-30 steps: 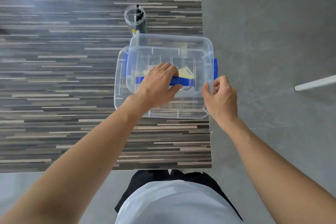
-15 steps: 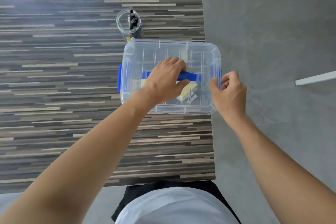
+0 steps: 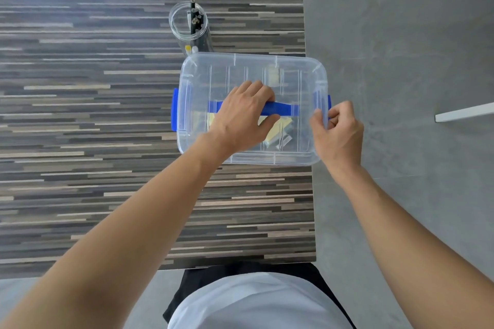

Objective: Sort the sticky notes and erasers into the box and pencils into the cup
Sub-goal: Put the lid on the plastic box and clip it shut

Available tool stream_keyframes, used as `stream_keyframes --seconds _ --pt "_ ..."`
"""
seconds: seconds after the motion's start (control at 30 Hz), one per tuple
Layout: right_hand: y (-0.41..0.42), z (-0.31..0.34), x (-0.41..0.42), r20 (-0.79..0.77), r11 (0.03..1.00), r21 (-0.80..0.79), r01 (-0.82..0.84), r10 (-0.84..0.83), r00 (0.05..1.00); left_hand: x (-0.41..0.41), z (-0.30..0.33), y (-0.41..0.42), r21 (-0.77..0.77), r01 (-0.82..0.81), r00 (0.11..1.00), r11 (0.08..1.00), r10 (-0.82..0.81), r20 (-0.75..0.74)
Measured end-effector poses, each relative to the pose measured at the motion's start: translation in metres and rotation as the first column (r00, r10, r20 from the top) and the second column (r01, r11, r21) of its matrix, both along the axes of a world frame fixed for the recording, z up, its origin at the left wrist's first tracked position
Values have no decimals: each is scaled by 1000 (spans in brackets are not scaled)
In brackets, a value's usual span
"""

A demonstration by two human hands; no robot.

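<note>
- The box (image 3: 254, 108), a clear plastic tub with its lid on, sat at the right edge of the striped table (image 3: 80, 115), its right end near the table's edge.
- The left hand (image 3: 244, 117) lay on the lid, fingers curled over the blue handle (image 3: 283, 109) that ran across the middle, thumb tucked under at about 4 o'clock from the knuckles: a grasp on the handle.
- The right hand (image 3: 338, 128) pinched the blue latch (image 3: 322, 104) at the box's 3 o'clock end between thumb and bent fingers. A matching latch showed at 9 o'clock.
- Yellow sticky notes (image 3: 275, 128) and small pale pieces, probably erasers, showed through the lid near the 5 o'clock corner.
- The cup (image 3: 188, 21), clear and upright, stood just beyond the box at about 11 o'clock from it, with dark pencils (image 3: 196, 19) standing inside.
- Judged from this, sorting looked finished and the closing of the lid was in hand.
- The box looked light and thin-walled: stiff at rim and corners, likely springy in the lid's middle, and smooth enough to slide on the tabletop.
- The safest holds seemed to be the handle for lifting and the two end latches for snapping shut, with one hand steadying the lid against skidding off the edge at 3 o'clock.
</note>
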State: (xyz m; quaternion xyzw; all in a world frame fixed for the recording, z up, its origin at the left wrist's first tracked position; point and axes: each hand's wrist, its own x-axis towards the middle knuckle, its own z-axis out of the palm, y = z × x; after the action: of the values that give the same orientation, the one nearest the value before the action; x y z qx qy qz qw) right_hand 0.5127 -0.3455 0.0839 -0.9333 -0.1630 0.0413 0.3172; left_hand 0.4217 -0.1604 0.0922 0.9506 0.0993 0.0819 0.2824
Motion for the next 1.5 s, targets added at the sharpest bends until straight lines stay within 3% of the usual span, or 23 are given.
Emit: stream_keyframes --seconds 0.13,0.23,0.33,0.43,0.5,0.53,0.6,0.63,0.67,0.7,0.77,0.8,0.87,0.9,0.93,1.1,1.27,1.5 --pt "2 -1 -1 9 999 -13 29 -29 1000 -5 -2 -3 -8 -23 999 1000 24 41" --pt "3 -3 0 -27 998 0 59 -59 998 -11 2 -2 103 -76 994 992 68 82" --pt "2 -6 2 -282 989 20 146 -135 950 -27 6 18 156 -296 950 942 273 149" --pt "1 -10 4 -558 960 76 269 -183 809 -60 -1 44 80 -605 796 792 598 94" --pt "1 -13 3 -626 933 143 331 -174 760 -82 -7 52 -149 -753 657 641 747 -101" --pt "2 -14 2 -642 912 190 365 -166 749 -88 -11 53 -318 -803 584 504 772 -250" --pt "5 -17 0 -694 859 257 443 -154 703 -92 -14 51 -624 -778 488 77 699 -523" --pt "6 -16 -2 -726 837 263 480 -156 670 -92 -12 51 -706 -699 502 -116 624 -599" --pt "7 -13 -3 -746 824 260 503 -159 647 -91 -12 50 -749 -624 536 -223 575 -618" --pt "7 -12 -3 -749 820 259 510 -164 642 -90 -13 50 -771 -587 561 -247 562 -608" --pt "9 -9 -4 -686 829 288 480 -172 708 -90 -15 49 -799 -583 579 -150 613 -538" --pt "10 -8 -6 -614 847 302 438 -179 769 -90 -15 48 -794 -608 586 -22 663 -466" --pt "14 -6 -13 -404 903 275 330 -203 892 -88 -15 42 -654 -685 615 319 735 -285" --pt "16 -5 -18 -312 925 244 293 -211 926 -86 -13 38 -565 -707 625 426 750 -216" --pt "19 -3 -21 -255 936 217 277 -220 942 -84 -12 34 -516 -715 628 472 757 -178" --pt "20 0 -23 -207 949 201 243 -201 957 -82 -12 33 -499 -717 615 486 778 -127" --pt "21 4 -23 12 987 94 131 -132 991 -80 -10 35 -325 -710 668 625 744 -29" --pt "20 3 -24 -34 979 142 146 -143 989 -82 -12 32 -402 -705 646 584 763 -26"
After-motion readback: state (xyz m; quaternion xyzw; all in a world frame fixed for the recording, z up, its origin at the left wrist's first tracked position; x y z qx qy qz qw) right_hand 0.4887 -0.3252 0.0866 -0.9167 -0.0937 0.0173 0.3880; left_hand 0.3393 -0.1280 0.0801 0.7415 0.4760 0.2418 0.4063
